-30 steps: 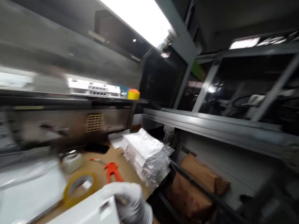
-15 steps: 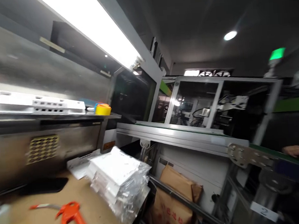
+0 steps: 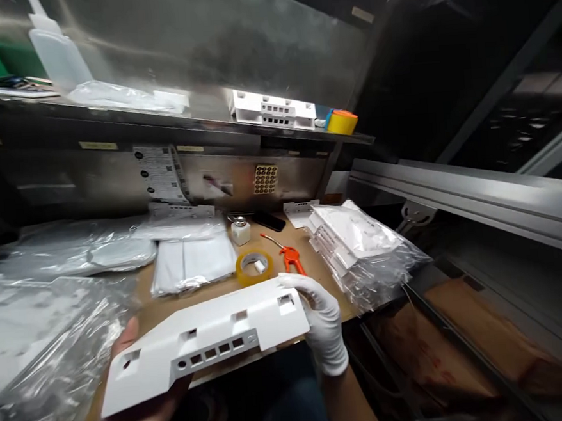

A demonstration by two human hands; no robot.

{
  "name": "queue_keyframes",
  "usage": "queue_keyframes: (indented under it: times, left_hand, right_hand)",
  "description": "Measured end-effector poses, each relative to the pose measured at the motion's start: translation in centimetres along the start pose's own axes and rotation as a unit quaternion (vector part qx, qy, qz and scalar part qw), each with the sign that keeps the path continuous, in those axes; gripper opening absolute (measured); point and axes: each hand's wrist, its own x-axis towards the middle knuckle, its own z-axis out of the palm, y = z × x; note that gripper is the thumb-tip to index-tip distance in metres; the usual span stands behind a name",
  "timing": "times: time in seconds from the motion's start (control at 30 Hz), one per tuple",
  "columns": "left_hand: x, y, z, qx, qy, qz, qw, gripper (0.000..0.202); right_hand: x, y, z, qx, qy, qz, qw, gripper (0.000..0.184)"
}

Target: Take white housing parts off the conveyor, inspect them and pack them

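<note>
A white plastic housing (image 3: 212, 331) with a row of square port openings and several slots is held up over the front edge of the bench. My bare left hand (image 3: 136, 413) supports its left end from below and behind, the fingers partly hidden by the part. At the other end, my white-gloved right hand (image 3: 325, 323) is closed around the corner. Just behind the housing lie a roll of clear yellowish tape (image 3: 241, 272) and an orange air blow gun (image 3: 291, 258).
Bagged white parts are stacked at the right (image 3: 359, 230) and spread at the left (image 3: 35, 343). A small white bottle (image 3: 241, 231) and a black phone (image 3: 269, 221) lie at the back. The shelf above holds another housing (image 3: 274, 111) and a yellow tape roll (image 3: 342, 123). A metal rail (image 3: 476, 190) runs along the right.
My view has swung left and down from the conveyor to the bench. Both my hands and the white housing between them are now visible; earlier neither hand clearly showed.
</note>
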Motion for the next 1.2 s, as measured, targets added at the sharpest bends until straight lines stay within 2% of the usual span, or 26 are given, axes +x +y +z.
queue_keyframes:
  times: [0.1, 0.13, 0.23, 0.37, 0.43, 0.63, 0.9, 1.2]
  left_hand:
    - [0.2, 0.2, 0.4, 0.038, -0.064, -0.001, 0.997, 0.066]
    - [0.2, 0.0, 0.7, 0.046, -0.066, 0.004, 0.997, 0.071]
    - [0.2, -0.8, 1.8, 0.054, -0.001, 0.04, 0.998, 0.08]
    - [0.0, -1.8, 2.9, 0.063, 0.085, 0.075, 0.992, 0.078]
    - [0.1, -2.0, 3.0, 0.052, 0.103, 0.081, 0.99, 0.074]
    - [0.5, -1.9, 2.6, 0.003, 0.104, 0.084, 0.991, 0.075]
    - [1.2, -3.1, 4.3, -0.001, 0.236, 0.143, 0.961, 0.067]
    - [1.7, -3.8, 5.2, 0.012, 0.277, 0.165, 0.947, 0.069]
  right_hand:
    - [-0.2, 0.0, 0.1, 0.009, -0.001, -0.001, 1.0, 0.027]
    - [-0.3, 0.0, 0.1, 0.011, -0.001, 0.003, 1.0, 0.028]
    - [-0.7, 0.1, 0.1, 0.02, -0.003, 0.028, 0.999, 0.031]
    - [-1.2, 0.4, 0.1, 0.029, 0.013, 0.052, 0.998, 0.031]
    - [-1.3, 0.5, 0.1, 0.032, 0.015, 0.06, 0.998, 0.031]
    - [-1.2, 0.6, 0.1, 0.048, 0.016, 0.059, 0.997, 0.034]
    - [-1.2, 1.1, 0.1, 0.042, 0.027, 0.077, 0.996, 0.032]
    - [-1.3, 1.6, 0.3, 0.01, 0.03, 0.091, 0.995, 0.027]
